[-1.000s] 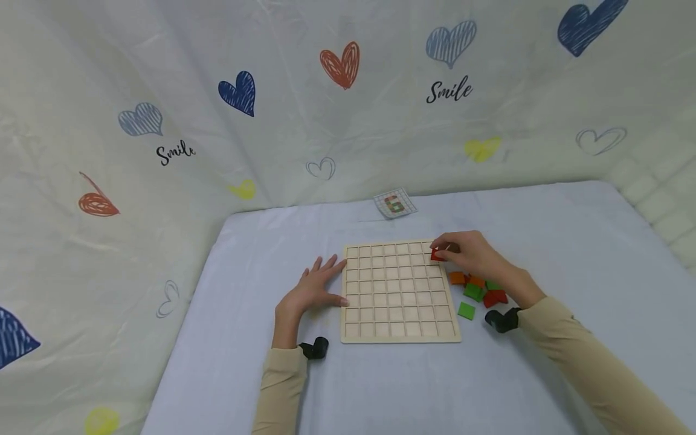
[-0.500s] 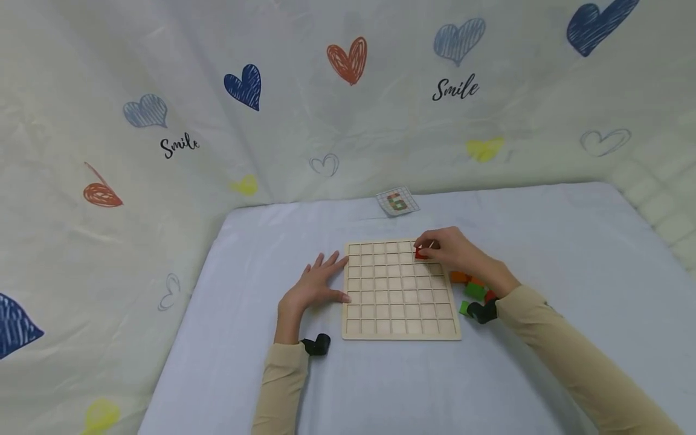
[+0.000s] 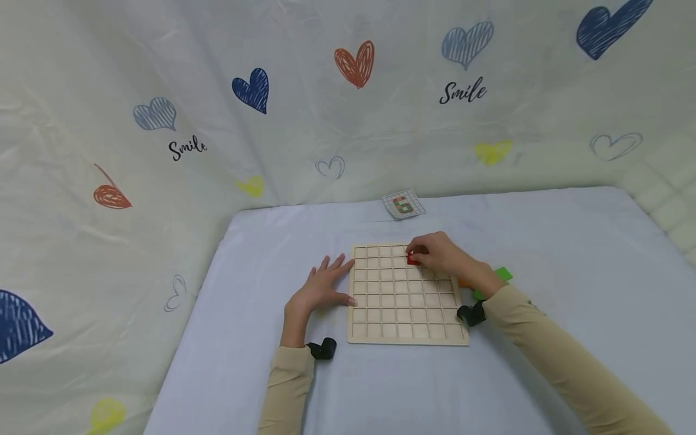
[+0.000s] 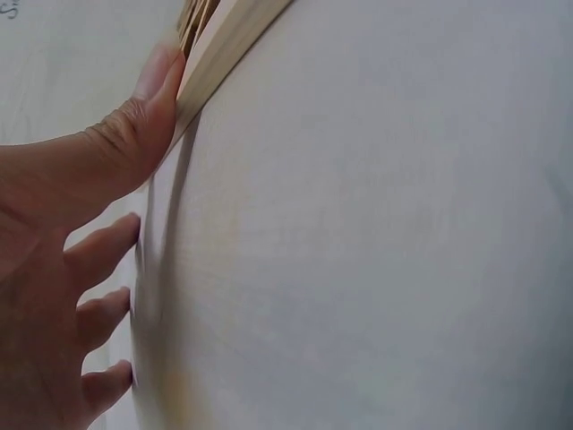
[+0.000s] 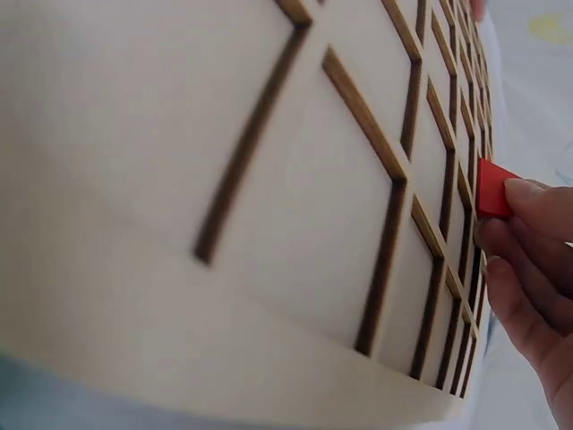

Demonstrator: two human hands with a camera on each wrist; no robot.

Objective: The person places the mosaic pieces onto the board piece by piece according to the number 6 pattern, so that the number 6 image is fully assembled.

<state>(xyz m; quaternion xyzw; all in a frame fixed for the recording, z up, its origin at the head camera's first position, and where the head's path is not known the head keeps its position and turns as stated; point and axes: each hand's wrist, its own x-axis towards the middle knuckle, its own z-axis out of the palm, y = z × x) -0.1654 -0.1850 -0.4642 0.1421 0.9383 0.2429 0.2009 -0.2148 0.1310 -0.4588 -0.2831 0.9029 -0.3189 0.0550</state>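
A square wooden board (image 3: 383, 302) with a grid of shallow cells lies flat on the table. My right hand (image 3: 444, 255) pinches a red tile (image 3: 413, 260) between thumb and fingers, over the board's upper rows right of the middle. In the right wrist view the red tile (image 5: 492, 190) is at or just above the grid; whether it sits in a cell I cannot tell. My left hand (image 3: 319, 287) has its fingers spread, thumb and index fingertip touching the board's left edge. The left wrist view shows the thumb (image 4: 134, 134) on the board's rim.
Green tiles (image 3: 503, 273) and an orange tile (image 3: 464, 283) lie right of the board, partly hidden by my right forearm. Behind the board is a card (image 3: 403, 204) with a coloured figure on a grid. A printed curtain (image 3: 402, 121) hangs behind the white-covered table (image 3: 402, 393).
My right hand has moved left with the red tile, from the board's upper right corner along the upper rows. The left hand stays at the left edge.
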